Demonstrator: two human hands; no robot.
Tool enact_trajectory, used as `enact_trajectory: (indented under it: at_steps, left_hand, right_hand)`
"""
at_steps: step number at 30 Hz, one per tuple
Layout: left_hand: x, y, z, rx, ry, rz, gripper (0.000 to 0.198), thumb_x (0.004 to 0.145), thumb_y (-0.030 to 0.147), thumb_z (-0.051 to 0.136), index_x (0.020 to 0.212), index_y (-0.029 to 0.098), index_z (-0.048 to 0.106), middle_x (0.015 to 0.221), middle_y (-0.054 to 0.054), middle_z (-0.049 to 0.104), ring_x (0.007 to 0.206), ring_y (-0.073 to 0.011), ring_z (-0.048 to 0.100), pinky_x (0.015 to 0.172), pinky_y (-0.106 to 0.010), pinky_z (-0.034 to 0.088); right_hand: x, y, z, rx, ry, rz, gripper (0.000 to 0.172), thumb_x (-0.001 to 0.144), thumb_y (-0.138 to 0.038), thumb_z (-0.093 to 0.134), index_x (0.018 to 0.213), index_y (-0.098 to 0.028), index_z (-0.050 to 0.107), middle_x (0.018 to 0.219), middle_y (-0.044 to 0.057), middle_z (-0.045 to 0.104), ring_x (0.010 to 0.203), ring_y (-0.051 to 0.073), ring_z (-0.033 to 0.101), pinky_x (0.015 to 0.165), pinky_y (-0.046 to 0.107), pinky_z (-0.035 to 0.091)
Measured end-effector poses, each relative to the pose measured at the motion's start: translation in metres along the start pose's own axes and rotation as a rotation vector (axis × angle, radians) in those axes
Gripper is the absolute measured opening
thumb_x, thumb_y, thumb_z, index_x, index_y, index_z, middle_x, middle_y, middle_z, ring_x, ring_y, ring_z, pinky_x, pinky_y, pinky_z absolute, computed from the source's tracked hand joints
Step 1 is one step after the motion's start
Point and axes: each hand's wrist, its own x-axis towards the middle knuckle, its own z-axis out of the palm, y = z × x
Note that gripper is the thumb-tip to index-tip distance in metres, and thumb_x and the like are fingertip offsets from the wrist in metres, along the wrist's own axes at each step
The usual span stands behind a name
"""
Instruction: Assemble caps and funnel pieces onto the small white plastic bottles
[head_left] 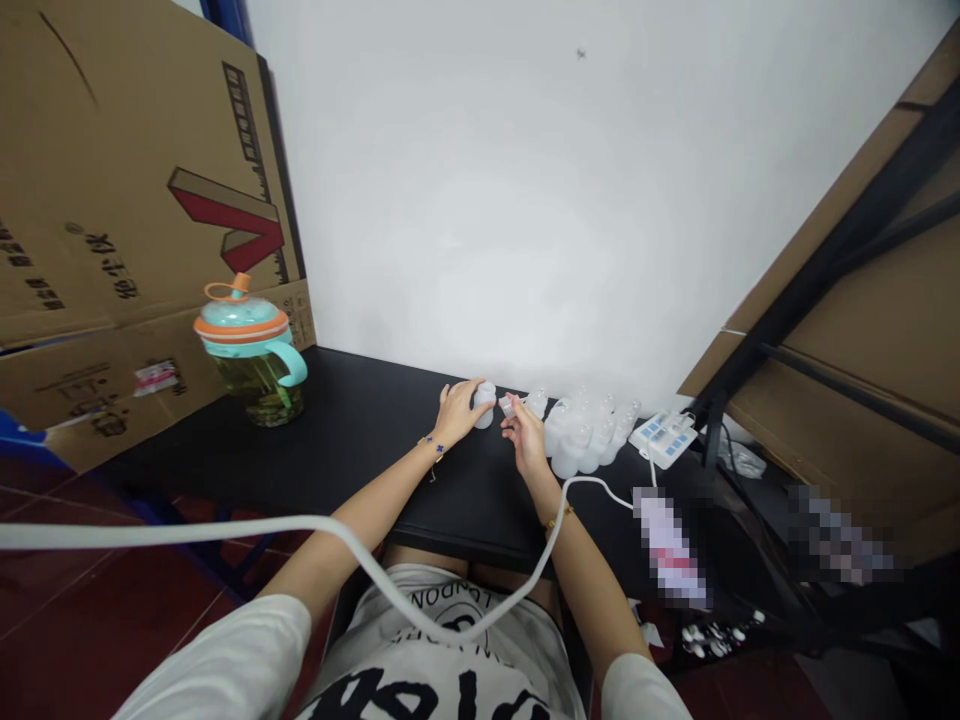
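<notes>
My left hand (456, 412) is closed around a small white rounded piece (485, 404), which stands upright on the black table (352, 440). Just to its right, my right hand (526, 435) pinches a small pale flat piece (507, 404) with faint reddish marks; its kind is too small to make out. The two hands are a short gap apart. Close beside my right hand stands a cluster of several similar white pieces (577, 440) with clear, pointed tops.
A tea-filled jug (259, 375) with an orange and turquoise lid stands at left before a large cardboard box (135, 190). A white power strip (663, 440) lies at right. A white cable (300, 524) crosses the foreground. Behind rises a white wall (487, 200).
</notes>
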Motion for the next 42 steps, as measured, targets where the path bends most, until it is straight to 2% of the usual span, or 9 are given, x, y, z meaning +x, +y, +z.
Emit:
enact_trajectory:
  at_steps: [6, 12, 15, 18, 20, 26, 33, 38, 42]
  left_hand:
    - [0.0, 0.004, -0.004, -0.078, -0.014, 0.023, 0.059, 0.083, 0.035, 0.076, 0.136, 0.022, 0.057, 0.118, -0.009, 0.073, 0.122, -0.0292, 0.063, 0.119, -0.054, 0.03]
    - [0.001, 0.01, -0.014, -0.387, -0.234, 0.138, 0.071, 0.082, 0.037, 0.077, 0.145, 0.022, 0.047, 0.114, -0.007, 0.076, 0.11, -0.024, 0.07, 0.103, -0.039, 0.049]
    - [0.001, 0.013, -0.015, -0.48, -0.305, 0.161, 0.067, 0.08, 0.037, 0.079, 0.139, 0.022, 0.051, 0.112, -0.007, 0.076, 0.108, -0.0234, 0.071, 0.102, -0.038, 0.05]
    - [0.0, 0.014, -0.013, -0.591, -0.411, 0.16, 0.065, 0.08, 0.036, 0.077, 0.138, 0.022, 0.051, 0.114, -0.008, 0.075, 0.11, -0.0239, 0.07, 0.101, -0.04, 0.051]
    - [0.0, 0.014, -0.01, -0.642, -0.461, 0.153, 0.062, 0.082, 0.036, 0.075, 0.138, 0.023, 0.051, 0.117, -0.008, 0.073, 0.113, -0.0243, 0.069, 0.101, -0.041, 0.051]
    - [-0.005, 0.01, 0.007, -0.624, -0.413, 0.094, 0.071, 0.076, 0.038, 0.081, 0.138, 0.021, 0.05, 0.126, -0.012, 0.069, 0.115, -0.0245, 0.067, 0.097, -0.037, 0.053]
    - [-0.009, 0.007, 0.021, -0.615, -0.425, 0.036, 0.063, 0.072, 0.046, 0.085, 0.123, 0.017, 0.062, 0.114, -0.011, 0.073, 0.107, -0.0263, 0.069, 0.093, -0.038, 0.055]
    - [-0.007, 0.01, 0.02, -0.734, -0.421, -0.012, 0.061, 0.065, 0.045, 0.09, 0.109, 0.016, 0.061, 0.105, -0.008, 0.073, 0.096, -0.0229, 0.071, 0.088, -0.037, 0.056]
    - [-0.006, 0.013, 0.015, -0.73, -0.393, 0.015, 0.051, 0.066, 0.044, 0.089, 0.101, 0.016, 0.064, 0.099, -0.006, 0.073, 0.093, -0.022, 0.07, 0.089, -0.037, 0.056]
  right_hand:
    - [-0.001, 0.001, 0.001, -0.073, 0.076, -0.092, 0.05, 0.075, -0.056, 0.076, 0.109, -0.021, 0.079, 0.088, 0.003, 0.073, 0.058, 0.011, 0.056, 0.047, 0.023, 0.041]
    - [-0.006, -0.004, 0.002, -0.283, 0.121, -0.356, 0.042, 0.084, -0.058, 0.068, 0.101, -0.021, 0.08, 0.111, 0.007, 0.074, 0.06, 0.01, 0.053, 0.051, 0.025, 0.043]
    - [-0.007, -0.007, 0.001, -0.351, 0.117, -0.422, 0.038, 0.087, -0.055, 0.066, 0.098, -0.022, 0.08, 0.122, 0.008, 0.073, 0.075, 0.016, 0.061, 0.059, 0.028, 0.048]
    - [-0.006, -0.007, 0.0, -0.377, 0.117, -0.446, 0.033, 0.086, -0.051, 0.068, 0.097, -0.022, 0.08, 0.121, 0.009, 0.074, 0.1, 0.023, 0.066, 0.078, 0.032, 0.053]
    - [-0.004, -0.006, -0.001, -0.388, 0.122, -0.429, 0.033, 0.085, -0.051, 0.069, 0.098, -0.022, 0.079, 0.117, 0.009, 0.075, 0.1, 0.024, 0.066, 0.083, 0.033, 0.052]
    - [-0.001, -0.005, -0.001, -0.367, 0.163, -0.346, 0.037, 0.08, -0.049, 0.074, 0.104, -0.02, 0.073, 0.102, 0.006, 0.073, 0.074, 0.016, 0.063, 0.071, 0.029, 0.052]
    - [0.003, -0.001, -0.003, -0.35, 0.17, -0.371, 0.032, 0.078, -0.047, 0.076, 0.096, -0.021, 0.071, 0.101, 0.007, 0.072, 0.078, 0.017, 0.064, 0.071, 0.028, 0.053]
    - [0.0, -0.006, -0.002, -0.39, 0.142, -0.388, 0.032, 0.08, -0.048, 0.075, 0.098, -0.021, 0.075, 0.107, 0.008, 0.074, 0.075, 0.017, 0.061, 0.072, 0.03, 0.053]
    - [-0.002, -0.008, -0.001, -0.403, 0.149, -0.375, 0.035, 0.08, -0.049, 0.074, 0.101, -0.022, 0.077, 0.113, 0.008, 0.075, 0.071, 0.016, 0.058, 0.072, 0.031, 0.053]
